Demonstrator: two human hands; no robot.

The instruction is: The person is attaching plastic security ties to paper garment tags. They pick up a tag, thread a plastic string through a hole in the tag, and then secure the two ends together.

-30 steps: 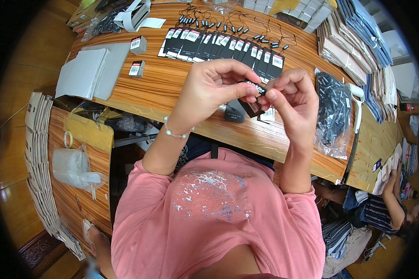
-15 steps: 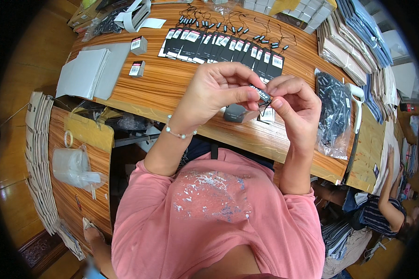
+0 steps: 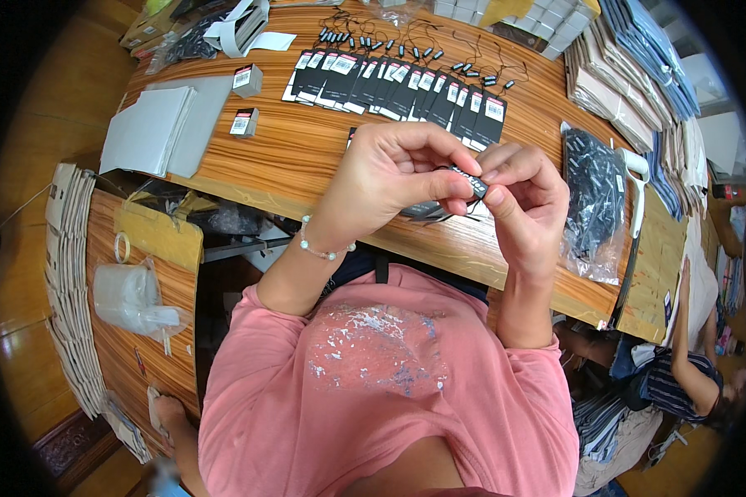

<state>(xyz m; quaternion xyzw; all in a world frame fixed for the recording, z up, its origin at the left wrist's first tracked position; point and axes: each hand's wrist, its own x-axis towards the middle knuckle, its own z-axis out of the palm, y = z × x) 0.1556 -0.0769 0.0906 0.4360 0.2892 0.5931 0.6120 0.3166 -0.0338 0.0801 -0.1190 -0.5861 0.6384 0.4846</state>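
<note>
My left hand (image 3: 406, 170) and my right hand (image 3: 526, 190) meet above the table's near edge. Between their fingertips they pinch a small black string seal (image 3: 472, 181) with pale lettering on its face. Thin black cord trails below it. Under my hands lies a dark hang tag (image 3: 424, 210), mostly hidden by my fingers. Beyond them, an overlapping row of black hang tags (image 3: 406, 89) with white barcode stickers is fanned across the table, their corded seals stretched out at the far side.
A clear bag of black string seals (image 3: 593, 195) lies at right, beside a white-handled tool (image 3: 636, 178). Folded garments (image 3: 617, 83) are stacked behind it. Two small label stacks (image 3: 244, 123) and white sheets (image 3: 145, 128) sit at left. Other people work at both sides.
Both hands have lowered slightly, and the seal between them has turned so its lettered face shows more. The person's hand at lower left has shifted.
</note>
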